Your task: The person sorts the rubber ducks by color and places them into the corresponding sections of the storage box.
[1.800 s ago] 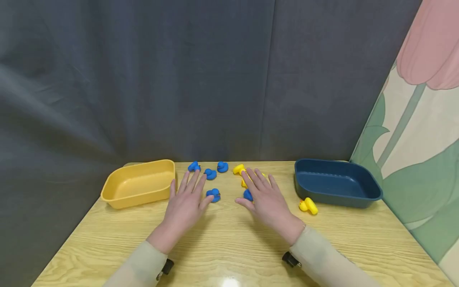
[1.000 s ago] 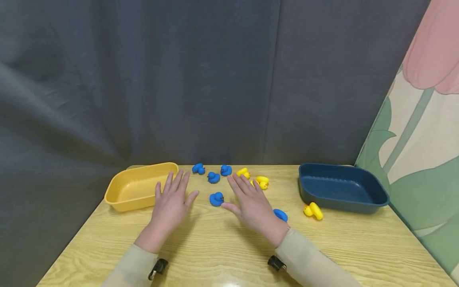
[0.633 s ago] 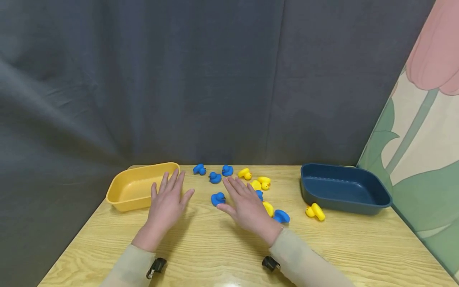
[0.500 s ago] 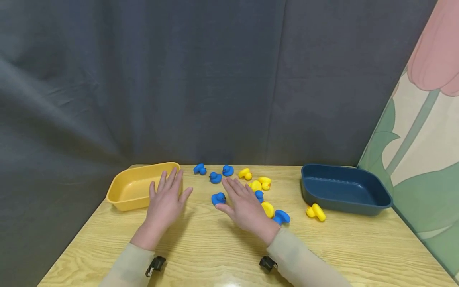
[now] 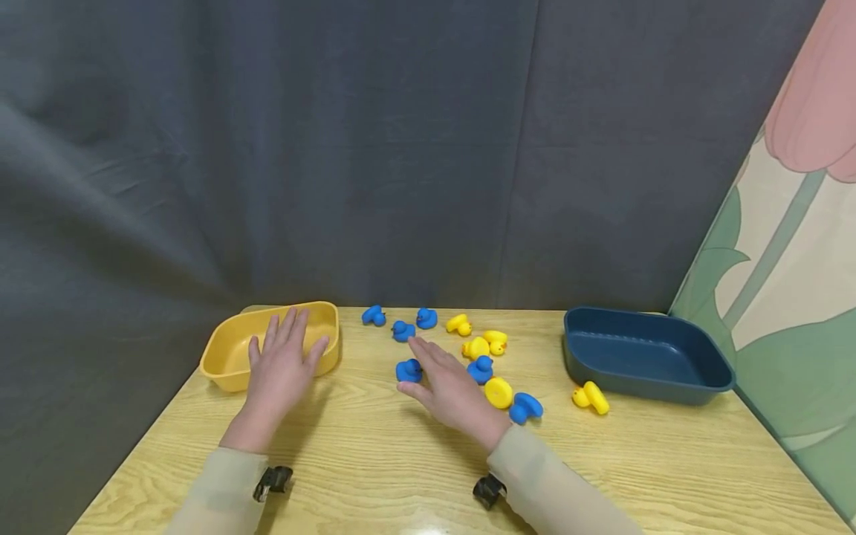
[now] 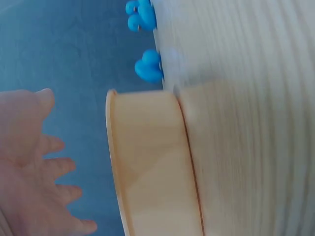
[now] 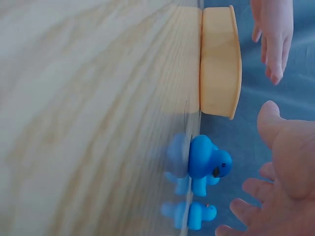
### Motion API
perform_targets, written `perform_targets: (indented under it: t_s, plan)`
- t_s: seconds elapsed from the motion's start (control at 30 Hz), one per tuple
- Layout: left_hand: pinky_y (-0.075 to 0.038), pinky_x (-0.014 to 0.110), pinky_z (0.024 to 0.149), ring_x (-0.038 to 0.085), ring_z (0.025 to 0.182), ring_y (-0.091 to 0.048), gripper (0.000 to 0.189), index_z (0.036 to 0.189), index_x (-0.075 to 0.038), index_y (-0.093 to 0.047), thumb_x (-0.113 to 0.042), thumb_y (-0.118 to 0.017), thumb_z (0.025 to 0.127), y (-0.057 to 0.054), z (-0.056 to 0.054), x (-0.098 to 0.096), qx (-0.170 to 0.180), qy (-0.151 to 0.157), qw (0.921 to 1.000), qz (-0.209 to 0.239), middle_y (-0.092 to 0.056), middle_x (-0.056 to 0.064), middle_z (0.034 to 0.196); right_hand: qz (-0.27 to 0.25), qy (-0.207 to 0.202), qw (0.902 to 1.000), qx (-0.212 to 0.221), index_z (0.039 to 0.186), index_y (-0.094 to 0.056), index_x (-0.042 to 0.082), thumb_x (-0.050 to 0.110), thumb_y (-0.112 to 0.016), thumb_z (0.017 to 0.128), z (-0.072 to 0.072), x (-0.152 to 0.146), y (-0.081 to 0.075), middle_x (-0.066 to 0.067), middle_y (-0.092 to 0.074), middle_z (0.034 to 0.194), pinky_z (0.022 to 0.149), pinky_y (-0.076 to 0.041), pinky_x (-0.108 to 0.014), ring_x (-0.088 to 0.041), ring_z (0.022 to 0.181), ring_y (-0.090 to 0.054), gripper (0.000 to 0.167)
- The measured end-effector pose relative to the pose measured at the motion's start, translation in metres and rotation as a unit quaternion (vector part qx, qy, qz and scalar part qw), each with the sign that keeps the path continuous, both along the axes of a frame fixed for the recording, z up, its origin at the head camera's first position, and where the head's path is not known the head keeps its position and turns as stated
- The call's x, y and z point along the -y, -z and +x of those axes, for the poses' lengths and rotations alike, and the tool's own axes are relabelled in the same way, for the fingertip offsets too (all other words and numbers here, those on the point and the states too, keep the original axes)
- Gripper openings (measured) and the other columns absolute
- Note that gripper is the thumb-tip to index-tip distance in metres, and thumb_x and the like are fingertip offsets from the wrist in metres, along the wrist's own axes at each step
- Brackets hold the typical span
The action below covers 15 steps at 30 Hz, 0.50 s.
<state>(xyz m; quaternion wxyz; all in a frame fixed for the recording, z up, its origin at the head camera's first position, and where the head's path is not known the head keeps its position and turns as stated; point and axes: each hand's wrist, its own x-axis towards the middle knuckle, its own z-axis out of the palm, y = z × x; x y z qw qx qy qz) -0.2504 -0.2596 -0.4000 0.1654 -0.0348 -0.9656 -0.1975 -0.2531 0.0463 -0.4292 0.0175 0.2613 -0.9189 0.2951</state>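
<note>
My left hand [image 5: 282, 371], fingers spread and holding nothing, hovers at the near side of the yellow tub [image 5: 328, 334]; its fingertips overlap the tub in the head view. The left wrist view has that hand beside and above the tub's rim [image 6: 112, 142]. Extended and bare of any object, my right hand [image 5: 458, 392] is over the middle of the table. A blue rubber duck [image 5: 408, 371] lies close by its thumb and fingers. Just right of it are another blue duck [image 5: 480, 369], a yellow duck showing its round base [image 5: 498, 392] and a tipped blue duck [image 5: 527, 408].
Farther back sit several blue ducks [image 5: 403, 331] and yellow ducks [image 5: 476, 348]. A dark blue tub [image 5: 642, 383] stands at the right, with one yellow duck [image 5: 591, 398] in front. Behind the wooden table [image 5: 374, 475] hangs a dark curtain [image 5: 401, 148].
My left hand has moved left, from beside the ducks to the yellow tub. My right hand has drifted left and nearer, uncovering ducks to its right. Neither hand has picked anything up.
</note>
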Motion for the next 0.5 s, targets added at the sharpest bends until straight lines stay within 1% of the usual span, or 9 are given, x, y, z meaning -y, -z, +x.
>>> perform_targets:
  t_s: [0.1, 0.27, 0.43, 0.5]
  plan:
    - [-0.003, 0.083, 0.123, 0.052, 0.166, -0.008, 0.076, 0.174, -0.002, -0.03, -0.046, -0.056, 0.116, -0.001, -0.001, 0.01, 0.001, -0.01, 0.9999, 0.013, -0.023, 0.028, 0.178, -0.026, -0.006, 0.9992, 0.029, 0.176, -0.028, 0.011, 0.049, -0.068, 0.109, -0.004, 0.0, 0.003, -0.013, -0.032, 0.179, 0.13, -0.031, -0.056, -0.036, 0.164, -0.031, 0.087]
    - [-0.003, 0.084, 0.123, 0.053, 0.165, -0.008, 0.076, 0.174, -0.003, -0.029, -0.048, -0.053, 0.117, -0.002, -0.003, 0.024, -0.003, -0.019, 0.9996, 0.018, -0.023, 0.028, 0.178, -0.066, -0.015, 0.9949, 0.074, 0.176, -0.029, 0.011, 0.05, -0.068, 0.109, -0.01, -0.001, 0.009, -0.011, -0.031, 0.18, 0.131, -0.032, -0.055, -0.035, 0.164, -0.031, 0.087]
    - [-0.004, 0.085, 0.122, 0.054, 0.165, -0.009, 0.076, 0.174, -0.001, -0.027, -0.046, -0.052, 0.118, -0.003, -0.004, 0.036, -0.011, -0.029, 0.9993, 0.022, -0.024, 0.029, 0.177, -0.092, -0.017, 0.9911, 0.095, 0.176, -0.029, 0.01, 0.048, -0.071, 0.109, -0.015, 0.0, 0.015, -0.012, -0.032, 0.179, 0.13, -0.033, -0.056, -0.037, 0.163, -0.033, 0.087]
    - [-0.005, 0.086, 0.121, 0.055, 0.165, -0.009, 0.077, 0.174, -0.001, -0.027, -0.048, -0.05, 0.118, -0.003, -0.004, 0.04, -0.011, -0.033, 0.999, 0.027, -0.024, 0.03, 0.177, -0.099, -0.016, 0.9896, 0.103, 0.176, -0.029, 0.01, 0.046, -0.072, 0.108, -0.017, 0.0, 0.016, -0.013, -0.033, 0.178, 0.129, -0.034, -0.057, -0.037, 0.162, -0.034, 0.088]
